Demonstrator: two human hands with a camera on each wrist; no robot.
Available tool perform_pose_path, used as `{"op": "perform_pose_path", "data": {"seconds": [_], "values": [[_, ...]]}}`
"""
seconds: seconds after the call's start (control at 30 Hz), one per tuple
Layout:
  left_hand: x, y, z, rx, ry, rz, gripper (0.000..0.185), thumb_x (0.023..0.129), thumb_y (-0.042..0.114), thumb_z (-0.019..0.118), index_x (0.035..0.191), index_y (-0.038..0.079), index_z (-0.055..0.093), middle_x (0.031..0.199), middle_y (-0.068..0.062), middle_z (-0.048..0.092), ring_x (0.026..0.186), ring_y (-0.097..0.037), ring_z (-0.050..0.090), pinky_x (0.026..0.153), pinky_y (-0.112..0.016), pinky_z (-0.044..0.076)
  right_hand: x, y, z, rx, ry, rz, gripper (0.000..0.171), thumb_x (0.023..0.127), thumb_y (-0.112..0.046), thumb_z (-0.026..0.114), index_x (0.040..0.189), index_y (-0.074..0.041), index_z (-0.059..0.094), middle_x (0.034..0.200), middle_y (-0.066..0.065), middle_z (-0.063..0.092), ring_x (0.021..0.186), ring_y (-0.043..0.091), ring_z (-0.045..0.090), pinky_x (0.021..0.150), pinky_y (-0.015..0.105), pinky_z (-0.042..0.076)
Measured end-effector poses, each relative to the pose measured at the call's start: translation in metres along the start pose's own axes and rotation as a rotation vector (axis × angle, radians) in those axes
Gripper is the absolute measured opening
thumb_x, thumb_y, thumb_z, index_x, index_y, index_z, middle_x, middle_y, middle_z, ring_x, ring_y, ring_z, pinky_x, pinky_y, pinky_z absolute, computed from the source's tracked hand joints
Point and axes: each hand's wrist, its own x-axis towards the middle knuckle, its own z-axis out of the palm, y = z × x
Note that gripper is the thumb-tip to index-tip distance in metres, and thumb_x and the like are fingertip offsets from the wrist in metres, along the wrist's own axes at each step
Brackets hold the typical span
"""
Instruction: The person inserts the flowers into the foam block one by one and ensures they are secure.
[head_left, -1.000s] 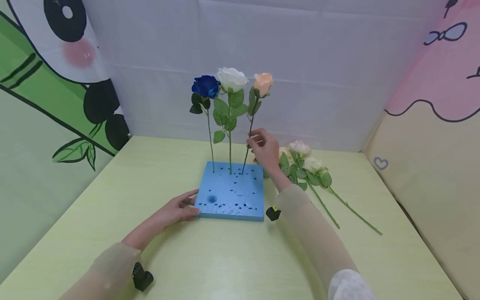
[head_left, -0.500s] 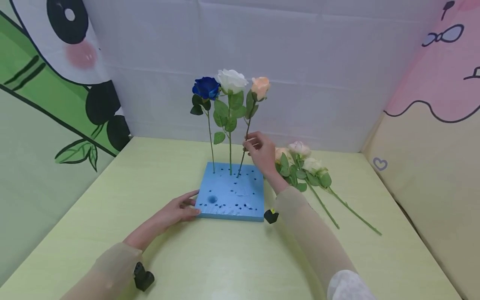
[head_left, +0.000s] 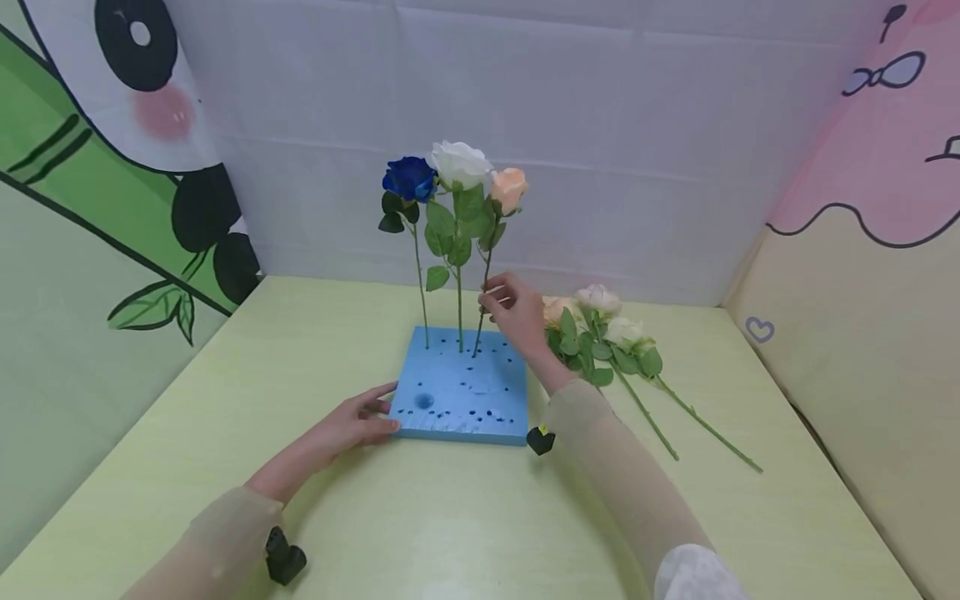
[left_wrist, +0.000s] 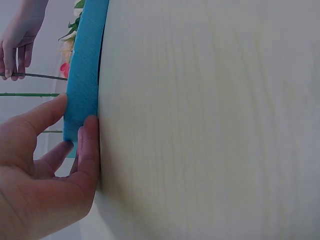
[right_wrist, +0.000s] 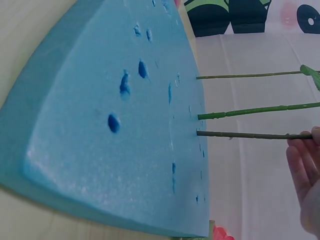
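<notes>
My right hand (head_left: 517,312) pinches the dark stem of a peach rose (head_left: 508,190) between thumb and fingers. The lower end of that stem meets the back part of a blue foam block (head_left: 457,425), which is dotted with holes. Just left of it, a white rose (head_left: 460,164) and a blue rose (head_left: 409,178) stand upright in the block. My left hand (head_left: 358,419) grips the block's front left corner. The left wrist view has the thumb and fingers of the left hand (left_wrist: 55,165) around that corner. In the right wrist view, three stems rise from the block's far side.
To the right of the block, several cut roses (head_left: 625,332) lie on the pale yellow table (head_left: 480,517), their stems (head_left: 705,421) pointing toward the front right. A white cloth backdrop (head_left: 615,167) closes off the back. Painted panels flank both sides.
The right hand has come left and slightly down with the peach rose. Its stem end has shifted left and forward on the block, and the rose stands more upright. The left hand has stayed put.
</notes>
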Motion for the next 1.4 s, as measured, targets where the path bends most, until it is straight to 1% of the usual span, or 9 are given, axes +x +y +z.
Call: {"op": "perform_pose_path", "data": {"seconds": [0.2, 0.3, 0.5, 0.7, 0.83, 0.97, 1.13, 1.3, 1.4], "values": [[0.0008, -0.0025, 0.0, -0.004, 0.001, 0.005, 0.077, 0.092, 0.027, 0.07, 0.156, 0.016, 0.029, 0.139, -0.021, 0.046, 0.114, -0.026, 0.055, 0.095, -0.033, 0.058, -0.0017, -0.0026, 0.0013, 0.0, -0.008, 0.013, 0.016, 0.094, -0.012, 0.067, 0.107, -0.002, 0.066, 0.092, 0.021, 0.073, 0.082, 0.039, 0.072, 0.072, 0.049, 0.062], [0.0006, -0.0023, -0.0009, -0.003, -0.001, 0.009, 0.076, 0.092, 0.027, 0.069, 0.157, 0.016, 0.029, 0.139, -0.022, 0.045, 0.115, -0.026, 0.055, 0.095, -0.033, 0.058, -0.0012, -0.0025, 0.002, -0.019, -0.019, 0.017, 0.016, 0.094, -0.013, 0.066, 0.108, -0.004, 0.066, 0.093, 0.021, 0.073, 0.082, 0.037, 0.073, 0.072, 0.049, 0.062], [0.0005, -0.0011, -0.0017, 0.012, 0.007, -0.004, 0.077, 0.092, 0.028, 0.069, 0.156, 0.017, 0.029, 0.14, -0.021, 0.045, 0.115, -0.026, 0.056, 0.095, -0.033, 0.057, -0.0026, -0.004, 0.0001, -0.028, -0.048, 0.044, 0.018, 0.095, -0.012, 0.065, 0.109, -0.001, 0.064, 0.095, 0.02, 0.073, 0.082, 0.033, 0.073, 0.073, 0.052, 0.061], [-0.0008, -0.0002, -0.0024, 0.023, 0.013, -0.008, 0.077, 0.092, 0.028, 0.07, 0.156, 0.015, 0.029, 0.14, -0.022, 0.045, 0.116, -0.027, 0.056, 0.096, -0.035, 0.057, -0.0034, -0.0012, -0.0015, -0.048, -0.063, 0.032, 0.013, 0.095, -0.012, 0.065, 0.106, -0.004, 0.063, 0.094, 0.02, 0.073, 0.083, 0.036, 0.073, 0.067, 0.041, 0.063], [-0.0019, 0.0, -0.0021, 0.03, 0.009, -0.021, 0.077, 0.093, 0.028, 0.069, 0.157, 0.016, 0.028, 0.14, -0.021, 0.045, 0.113, -0.026, 0.058, 0.096, -0.035, 0.057, -0.0047, -0.0005, -0.0021, -0.061, -0.072, 0.02, 0.013, 0.095, -0.011, 0.065, 0.105, -0.003, 0.064, 0.094, 0.019, 0.073, 0.083, 0.035, 0.074, 0.066, 0.04, 0.063], [-0.0024, 0.0007, -0.0013, 0.024, 0.012, -0.011, 0.077, 0.092, 0.028, 0.069, 0.156, 0.016, 0.029, 0.139, -0.022, 0.045, 0.113, -0.025, 0.058, 0.096, -0.036, 0.057, -0.0048, -0.0034, -0.0033, -0.08, -0.079, 0.007, 0.014, 0.095, -0.011, 0.065, 0.106, -0.002, 0.064, 0.093, 0.019, 0.073, 0.082, 0.036, 0.074, 0.066, 0.04, 0.063], [-0.0028, 0.0014, 0.0, 0.013, 0.002, -0.009, 0.077, 0.092, 0.028, 0.069, 0.156, 0.015, 0.029, 0.14, -0.022, 0.044, 0.112, -0.026, 0.058, 0.096, -0.036, 0.057, -0.0052, -0.0037, -0.0041, -0.097, -0.095, 0.027, 0.013, 0.095, -0.012, 0.066, 0.105, -0.004, 0.063, 0.093, 0.018, 0.074, 0.083, 0.035, 0.074, 0.068, 0.04, 0.063], [-0.0026, 0.0006, -0.0009, 0.023, -0.002, 0.003, 0.077, 0.092, 0.028, 0.069, 0.156, 0.014, 0.029, 0.139, -0.022, 0.045, 0.113, -0.026, 0.057, 0.096, -0.036, 0.057, -0.0067, -0.0026, -0.0043, -0.049, -0.106, 0.035, 0.017, 0.094, -0.01, 0.066, 0.106, 0.0, 0.063, 0.094, 0.021, 0.073, 0.085, 0.038, 0.073, 0.071, 0.049, 0.062], [-0.0013, -0.0012, -0.0016, 0.024, -0.005, 0.01, 0.077, 0.092, 0.029, 0.069, 0.156, 0.014, 0.029, 0.14, -0.023, 0.045, 0.114, -0.026, 0.057, 0.096, -0.036, 0.057, -0.0075, -0.0015, -0.0039, -0.02, -0.108, 0.029, 0.019, 0.093, -0.01, 0.067, 0.107, 0.001, 0.064, 0.095, 0.022, 0.073, 0.085, 0.039, 0.073, 0.07, 0.05, 0.062]]}}
